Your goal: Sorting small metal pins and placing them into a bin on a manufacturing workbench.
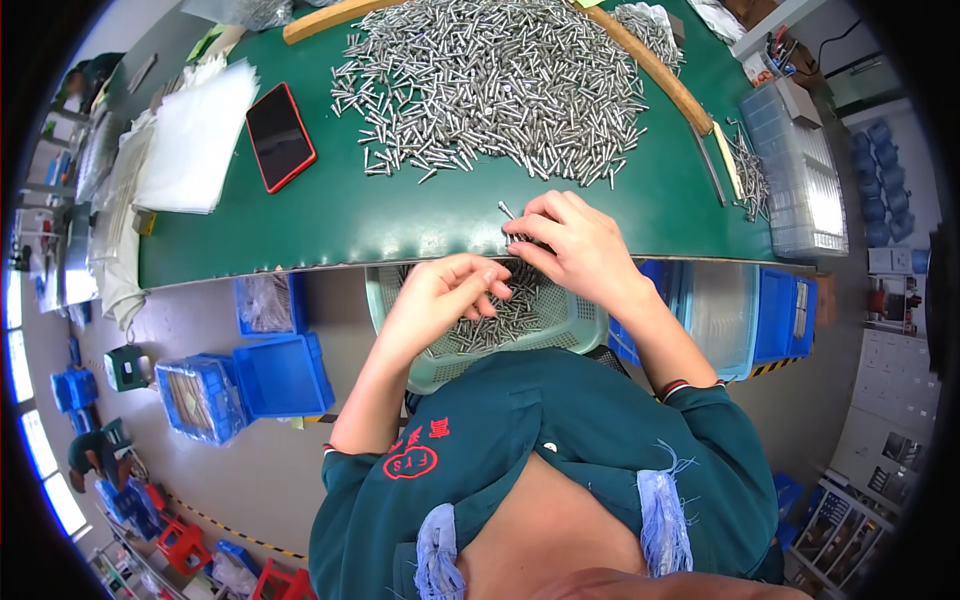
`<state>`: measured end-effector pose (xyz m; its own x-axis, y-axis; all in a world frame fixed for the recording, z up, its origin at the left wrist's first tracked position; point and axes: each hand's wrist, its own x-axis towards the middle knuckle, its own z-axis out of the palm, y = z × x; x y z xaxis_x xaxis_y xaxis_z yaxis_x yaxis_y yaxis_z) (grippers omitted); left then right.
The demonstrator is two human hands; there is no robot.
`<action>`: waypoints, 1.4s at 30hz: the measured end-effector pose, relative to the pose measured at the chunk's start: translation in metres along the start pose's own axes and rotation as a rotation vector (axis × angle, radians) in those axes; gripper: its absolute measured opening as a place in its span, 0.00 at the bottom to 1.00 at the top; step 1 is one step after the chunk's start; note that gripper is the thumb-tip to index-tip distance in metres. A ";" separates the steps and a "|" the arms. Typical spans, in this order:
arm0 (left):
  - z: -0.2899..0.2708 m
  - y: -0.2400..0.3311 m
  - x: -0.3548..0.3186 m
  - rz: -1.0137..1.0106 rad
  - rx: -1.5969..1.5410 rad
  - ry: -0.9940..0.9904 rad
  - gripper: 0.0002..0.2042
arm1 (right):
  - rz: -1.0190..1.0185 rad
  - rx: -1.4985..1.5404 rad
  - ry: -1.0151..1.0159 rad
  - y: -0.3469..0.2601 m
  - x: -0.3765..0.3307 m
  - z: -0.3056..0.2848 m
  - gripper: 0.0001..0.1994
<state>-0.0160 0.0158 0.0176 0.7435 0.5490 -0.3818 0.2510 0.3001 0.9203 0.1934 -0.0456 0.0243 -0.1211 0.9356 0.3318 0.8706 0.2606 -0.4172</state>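
A big heap of silvery metal screws (500, 85) lies spread over the green table (330, 225). At the table's near edge my right hand (575, 245) pinches a few screws (506, 212) between thumb and fingertips; one sticks up above the fingers. My left hand (450, 293) is just off the edge, its fingers curled in and the thumb against them. Whatever those fingers hold, if anything, cannot be made out. Below both hands, a pale green basket (585, 328) contains many more screws (505, 318), partly covered by the left hand.
Wooden strips (650, 65) border the heap. A red-cased phone (280, 138) and white sheets (195, 145) lie to the left. Clear plastic boxes (795, 170) stand at the right end. Blue crates (285, 375) sit below the table on the left, with more blue bins (780, 315) on the right.
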 end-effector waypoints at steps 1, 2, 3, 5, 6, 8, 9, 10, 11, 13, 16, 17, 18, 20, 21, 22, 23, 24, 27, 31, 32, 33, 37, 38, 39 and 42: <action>-0.002 -0.010 0.002 -0.044 -0.117 -0.101 0.14 | -0.002 0.026 -0.023 0.000 0.000 0.000 0.09; 0.000 -0.019 0.006 -0.095 -0.286 -0.157 0.18 | -0.003 0.052 -0.046 -0.001 0.000 -0.001 0.09; 0.004 -0.024 0.010 -0.127 -0.456 -0.164 0.18 | -0.021 0.059 -0.051 -0.003 -0.001 -0.001 0.09; 0.007 -0.035 0.019 -0.171 -0.782 -0.192 0.18 | -0.053 0.080 -0.069 -0.008 -0.004 -0.003 0.10; 0.007 -0.037 0.021 -0.159 -0.842 -0.245 0.17 | -0.051 0.080 -0.071 -0.010 -0.006 -0.003 0.10; 0.007 -0.042 0.025 -0.124 -0.865 -0.325 0.16 | -0.065 0.086 -0.096 -0.014 -0.010 -0.002 0.10; 0.008 -0.041 0.025 -0.124 -0.867 -0.325 0.16 | -0.066 0.090 -0.124 -0.016 -0.011 -0.006 0.13; 0.010 -0.040 0.025 -0.129 -0.817 -0.288 0.16 | -0.066 0.090 -0.126 -0.017 -0.012 -0.007 0.13; 0.012 -0.038 0.024 -0.134 -0.766 -0.250 0.16 | -0.049 0.109 -0.128 -0.018 -0.013 -0.007 0.14; 0.020 -0.033 0.023 -0.135 -0.681 -0.180 0.15 | -0.030 0.129 -0.130 -0.018 -0.016 -0.008 0.16; 0.024 -0.030 0.020 -0.116 -0.494 -0.117 0.17 | 0.026 0.215 -0.166 -0.017 -0.019 -0.008 0.18; 0.023 -0.030 0.019 -0.113 -0.430 -0.119 0.16 | 0.083 0.301 -0.189 -0.016 -0.020 -0.007 0.17; 0.023 -0.030 0.018 -0.111 -0.366 -0.119 0.16 | 0.139 0.389 -0.213 -0.015 -0.020 -0.006 0.16; 0.023 -0.023 0.012 -0.082 -0.292 -0.104 0.16 | 0.175 0.424 -0.229 -0.014 -0.018 -0.011 0.14; 0.023 -0.017 0.009 -0.052 -0.216 -0.092 0.16 | 0.211 0.458 -0.244 -0.014 -0.018 -0.013 0.13; 0.023 -0.012 0.007 -0.058 -0.175 -0.081 0.15 | 0.236 0.557 -0.233 -0.015 -0.018 -0.013 0.11; 0.022 -0.009 0.005 -0.060 -0.174 -0.082 0.15 | 0.238 0.559 -0.232 -0.016 -0.017 -0.014 0.11; 0.021 -0.007 0.004 -0.054 -0.166 -0.076 0.15 | 0.253 0.606 -0.237 -0.017 -0.016 -0.016 0.10; 0.020 -0.002 0.001 -0.043 -0.171 -0.071 0.15 | 0.278 0.682 -0.244 -0.018 -0.014 -0.018 0.09; 0.018 0.000 -0.001 -0.056 -0.183 -0.082 0.14 | 0.300 0.738 -0.238 -0.019 -0.015 -0.017 0.07; 0.018 0.001 -0.001 -0.057 -0.183 -0.082 0.14 | 0.300 0.739 -0.238 -0.020 -0.015 -0.017 0.07; 0.018 0.002 -0.001 -0.062 -0.191 -0.086 0.14 | 0.306 0.755 -0.233 -0.020 -0.015 -0.017 0.07; 0.016 0.000 -0.001 -0.060 -0.170 -0.087 0.13 | 0.306 0.798 -0.242 -0.016 -0.016 -0.015 0.07; 0.017 0.000 -0.002 -0.061 -0.170 -0.087 0.13 | 0.307 0.798 -0.242 -0.015 -0.017 -0.015 0.07; 0.017 0.002 -0.002 -0.054 -0.166 -0.080 0.13 | 0.317 0.786 -0.227 -0.015 -0.017 -0.015 0.07; 0.017 0.001 -0.003 -0.035 -0.155 -0.070 0.14 | 0.354 0.805 -0.212 -0.015 -0.017 -0.015 0.08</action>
<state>-0.0074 0.0008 0.0207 0.7786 0.4820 -0.4018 0.1832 0.4378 0.8802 0.1899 -0.0684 0.0375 -0.0637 0.9963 -0.0581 0.2858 -0.0376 -0.9576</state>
